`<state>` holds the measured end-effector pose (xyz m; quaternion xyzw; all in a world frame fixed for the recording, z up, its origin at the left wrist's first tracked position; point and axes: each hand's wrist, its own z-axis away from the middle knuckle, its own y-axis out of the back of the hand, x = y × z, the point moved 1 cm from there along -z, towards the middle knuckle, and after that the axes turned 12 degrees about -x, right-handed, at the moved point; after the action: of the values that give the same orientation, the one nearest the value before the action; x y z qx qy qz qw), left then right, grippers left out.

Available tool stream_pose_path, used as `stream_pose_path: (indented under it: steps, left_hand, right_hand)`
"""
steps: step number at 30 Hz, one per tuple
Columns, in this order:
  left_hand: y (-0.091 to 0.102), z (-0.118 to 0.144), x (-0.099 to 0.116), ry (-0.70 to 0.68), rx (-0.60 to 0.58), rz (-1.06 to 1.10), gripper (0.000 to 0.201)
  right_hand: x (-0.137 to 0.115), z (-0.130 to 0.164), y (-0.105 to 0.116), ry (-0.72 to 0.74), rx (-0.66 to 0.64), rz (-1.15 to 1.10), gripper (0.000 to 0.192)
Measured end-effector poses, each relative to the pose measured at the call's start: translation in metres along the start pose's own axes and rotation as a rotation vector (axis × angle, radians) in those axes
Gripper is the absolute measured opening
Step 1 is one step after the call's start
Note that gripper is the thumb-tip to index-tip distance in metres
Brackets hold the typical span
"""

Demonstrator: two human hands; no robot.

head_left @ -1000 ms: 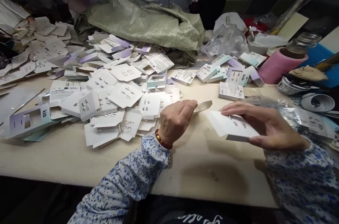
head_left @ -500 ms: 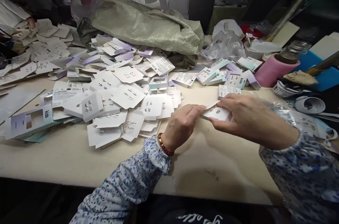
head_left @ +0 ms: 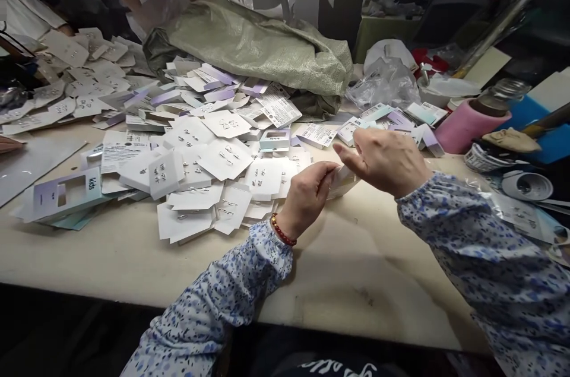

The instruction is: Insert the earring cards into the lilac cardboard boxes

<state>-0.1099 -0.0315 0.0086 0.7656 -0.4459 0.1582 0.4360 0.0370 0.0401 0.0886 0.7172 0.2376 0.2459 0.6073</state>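
Pinching a small white earring card (head_left: 342, 178) from both sides, the left hand (head_left: 307, 199) and the right hand (head_left: 387, 160) meet just above the desk (head_left: 312, 282), near the right rim of the big card heap; the left thumb and forefinger close on the card's left edge, the right fingers curl over its top and hide most of it, so whether it is one card or two stacked is hard to tell. A red bead bracelet (head_left: 281, 231) circles the left wrist. To the left, a loose pile of white earring cards (head_left: 214, 175) spreads wide, with lilac "kids" sleeves (head_left: 66, 193) at its near-left fringe. Behind it a green woven sack (head_left: 262, 47) lies slumped, cards spilling from under its mouth. At the right, a clear plastic bag (head_left: 383, 83), a pink roll (head_left: 465, 124) with a glass jar (head_left: 501, 95) on top, and tape rolls (head_left: 528, 184) crowd the desk's far corner. Bare desk surface runs between the hands and the near edge, open on both sides of the forearms.
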Motion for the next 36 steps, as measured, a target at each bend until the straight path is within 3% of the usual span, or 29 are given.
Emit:
stream_pose_path:
  steps: [9, 17, 24, 27, 31, 36]
  left_hand:
    - [0.003, 0.001, -0.009, 0.034, -0.02, 0.041, 0.015]
    - [0.004, 0.0, -0.015, 0.029, -0.016, 0.065, 0.018]
    - [0.004, 0.0, -0.017, 0.036, -0.001, 0.104, 0.013]
    - [0.004, 0.0, -0.016, 0.065, 0.019, 0.135, 0.013]
    - [0.003, 0.001, -0.016, 0.131, 0.047, 0.174, 0.012]
    - [0.001, 0.003, -0.013, 0.126, 0.036, 0.224, 0.011]
  right_hand:
    - [-0.004, 0.004, -0.008, -0.013, 0.062, 0.169, 0.079]
    - [0.0, 0.003, -0.009, 0.012, 0.064, 0.124, 0.081]
    - [-0.011, 0.003, -0.011, 0.091, -0.039, 0.197, 0.075]
    - [-0.007, 0.003, -0.013, 0.132, -0.058, 0.045, 0.078]
    - [0.011, 0.005, -0.017, 0.093, 0.015, -0.384, 0.071]
    - [0.022, 0.011, -0.026, 0.051, -0.249, -0.923, 0.057]
